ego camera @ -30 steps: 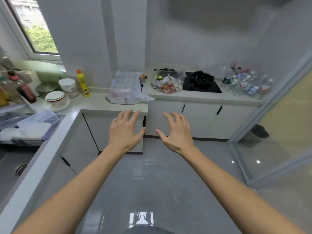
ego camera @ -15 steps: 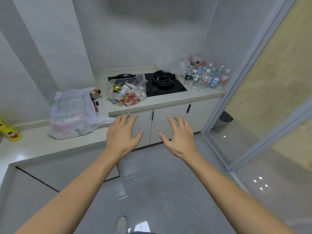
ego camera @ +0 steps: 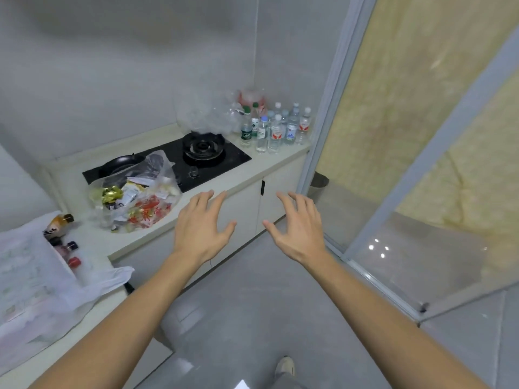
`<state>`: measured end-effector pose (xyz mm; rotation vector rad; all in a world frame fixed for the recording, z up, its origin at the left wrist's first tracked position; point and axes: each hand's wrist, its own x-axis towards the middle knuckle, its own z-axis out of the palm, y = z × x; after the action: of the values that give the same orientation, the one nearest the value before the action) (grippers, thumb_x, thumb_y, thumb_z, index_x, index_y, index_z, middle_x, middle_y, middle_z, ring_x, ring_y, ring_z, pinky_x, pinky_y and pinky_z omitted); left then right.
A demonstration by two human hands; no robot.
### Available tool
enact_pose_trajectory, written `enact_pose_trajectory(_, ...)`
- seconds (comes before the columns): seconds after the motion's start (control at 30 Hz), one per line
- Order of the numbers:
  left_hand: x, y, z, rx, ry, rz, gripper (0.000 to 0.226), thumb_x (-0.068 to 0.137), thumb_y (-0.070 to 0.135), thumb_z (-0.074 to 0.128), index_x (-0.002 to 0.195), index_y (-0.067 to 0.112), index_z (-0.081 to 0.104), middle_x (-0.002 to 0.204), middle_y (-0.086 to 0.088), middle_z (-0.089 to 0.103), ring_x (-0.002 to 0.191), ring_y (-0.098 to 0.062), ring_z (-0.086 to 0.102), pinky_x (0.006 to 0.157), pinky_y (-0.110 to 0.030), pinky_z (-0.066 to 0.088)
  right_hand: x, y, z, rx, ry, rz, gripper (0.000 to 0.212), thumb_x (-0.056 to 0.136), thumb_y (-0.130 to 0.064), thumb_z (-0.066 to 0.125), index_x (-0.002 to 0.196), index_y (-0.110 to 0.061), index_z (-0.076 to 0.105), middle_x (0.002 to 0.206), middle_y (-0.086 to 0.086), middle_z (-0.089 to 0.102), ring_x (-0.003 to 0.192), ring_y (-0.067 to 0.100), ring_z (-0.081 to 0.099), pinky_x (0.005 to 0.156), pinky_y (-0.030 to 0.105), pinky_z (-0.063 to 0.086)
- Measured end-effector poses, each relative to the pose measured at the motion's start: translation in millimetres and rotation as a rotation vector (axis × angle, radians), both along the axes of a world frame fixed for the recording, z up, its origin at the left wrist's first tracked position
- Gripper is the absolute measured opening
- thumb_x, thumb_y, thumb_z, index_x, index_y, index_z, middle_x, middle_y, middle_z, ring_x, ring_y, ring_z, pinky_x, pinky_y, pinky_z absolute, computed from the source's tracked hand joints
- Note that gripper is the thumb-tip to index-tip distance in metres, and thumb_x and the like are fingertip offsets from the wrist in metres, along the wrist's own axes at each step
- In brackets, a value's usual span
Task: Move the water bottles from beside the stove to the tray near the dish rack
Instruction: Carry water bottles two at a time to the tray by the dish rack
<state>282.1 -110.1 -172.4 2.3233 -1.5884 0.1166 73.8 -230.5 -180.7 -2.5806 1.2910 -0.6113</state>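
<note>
Left hand (ego camera: pixel 201 226): held out in the air in front of the cabinet fronts, palm down, fingers spread and relaxed, nothing in it. Right hand (ego camera: pixel 297 228): alongside, apart from the left, fingers likewise splayed and empty. Water bottles (ego camera: pixel 273 127): a cluster of clear plastic bottles, upright, at the far right end of the countertop (ego camera: pixel 247 169), just beside the black stove (ego camera: pixel 196 155) and close to the sliding door frame (ego camera: pixel 325 113); well away from both hands. Crumpled clear plastic (ego camera: pixel 207 113): against the wall behind the burner. Clear bag of packets (ego camera: pixel 134 197): resting on the stove's left part and the counter edge. White bag (ego camera: pixel 36 279): near left, small bottles lying in its mouth. Shoe (ego camera: pixel 284 366): on the grey floor below.
</note>
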Motion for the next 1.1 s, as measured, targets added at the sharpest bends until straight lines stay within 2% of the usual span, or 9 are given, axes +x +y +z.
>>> enact_pose_trajectory(0.2, 0.8, -114.4, -14.0, 0.011, -0.001, -0.080, 0.075, 0.091, 0.063, 0.045, 0.155, 0.024, 0.045, 0.153, -0.008, 0.051, 0.143, -0.029, 0.044, 0.109, -0.048, 0.044, -1.2, -102.3, -15.3, 0.000, -0.038, -0.053, 0.076, 0.091, -0.068, 0.053, 0.153, -0.025, 0.044, 0.150, 0.006, 0.049, 0.141, 0.029, 0.040, 0.118, 0.051, 0.036)
enact_pose_trajectory(0.5, -8.0, -301.2, -7.5, -0.002, 0.043, -0.030, 0.080, 0.091, 0.064, 0.041, 0.159, 0.023, 0.042, 0.156, -0.007, 0.048, 0.146, -0.028, 0.040, 0.109, -0.048, 0.044, -2.7, -289.5, -13.6, 0.010, 0.002, 0.007, 0.082, 0.088, -0.072, 0.043, 0.155, -0.024, 0.044, 0.156, 0.008, 0.046, 0.145, 0.033, 0.040, 0.120, 0.051, 0.034)
enact_pose_trajectory(0.73, -23.8, -404.6, -16.9, 0.009, 0.075, -0.057, 0.078, 0.092, 0.065, 0.039, 0.158, 0.023, 0.044, 0.156, -0.008, 0.050, 0.145, -0.029, 0.043, 0.106, -0.048, 0.046, -0.2, -390.3, -20.7, 0.035, 0.066, 0.077, 0.079, 0.093, -0.067, 0.056, 0.159, -0.027, 0.038, 0.161, 0.006, 0.041, 0.149, 0.030, 0.034, 0.123, 0.050, 0.031)
enact_pose_trajectory(0.93, 4.6, -488.6, -35.8, 0.029, 0.111, -0.054, 0.075, 0.091, 0.061, 0.044, 0.157, 0.025, 0.043, 0.154, -0.005, 0.051, 0.142, -0.028, 0.044, 0.100, -0.049, 0.049, 23.3, -470.3, -38.4, 0.083, 0.048, 0.072, 0.079, 0.090, -0.059, 0.067, 0.158, -0.027, 0.041, 0.160, 0.005, 0.041, 0.149, 0.032, 0.036, 0.121, 0.051, 0.032)
enact_pose_trajectory(1.1, 34.8, -573.5, -69.0, 0.021, 0.175, -0.056, 0.076, 0.092, 0.062, 0.044, 0.159, 0.026, 0.041, 0.155, -0.004, 0.049, 0.143, -0.027, 0.043, 0.101, -0.048, 0.050, 56.4, -543.8, -55.3, 0.112, 0.064, 0.072, 0.081, 0.091, -0.060, 0.065, 0.160, -0.028, 0.037, 0.162, 0.004, 0.040, 0.152, 0.031, 0.033, 0.122, 0.051, 0.032)
